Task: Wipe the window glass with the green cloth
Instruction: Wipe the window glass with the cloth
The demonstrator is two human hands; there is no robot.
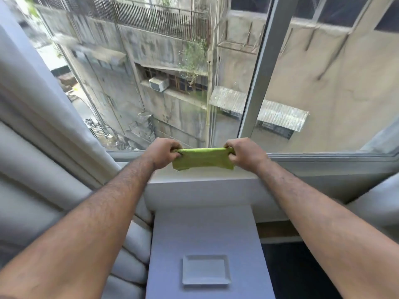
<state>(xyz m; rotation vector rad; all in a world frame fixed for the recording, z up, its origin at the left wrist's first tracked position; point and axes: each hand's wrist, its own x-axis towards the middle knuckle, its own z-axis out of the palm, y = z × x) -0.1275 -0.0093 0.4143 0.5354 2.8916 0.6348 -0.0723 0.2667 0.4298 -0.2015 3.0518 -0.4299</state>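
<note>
The green cloth (203, 159) is folded into a short band and stretched between both hands just above the white window sill (200, 184). My left hand (163, 153) grips its left end in a fist. My right hand (246, 154) grips its right end the same way. The window glass (151, 83) rises directly behind the cloth, showing grey buildings outside. The cloth's upper edge is level with the bottom frame of the window; I cannot tell whether it touches the glass.
A grey vertical mullion (261, 67) splits the window right of centre. A pale curtain (41, 130) hangs at the left. Below the sill stands a white ledge with a small clear square dish (206, 269) on it. Another curtain fold (375, 197) sits at the right.
</note>
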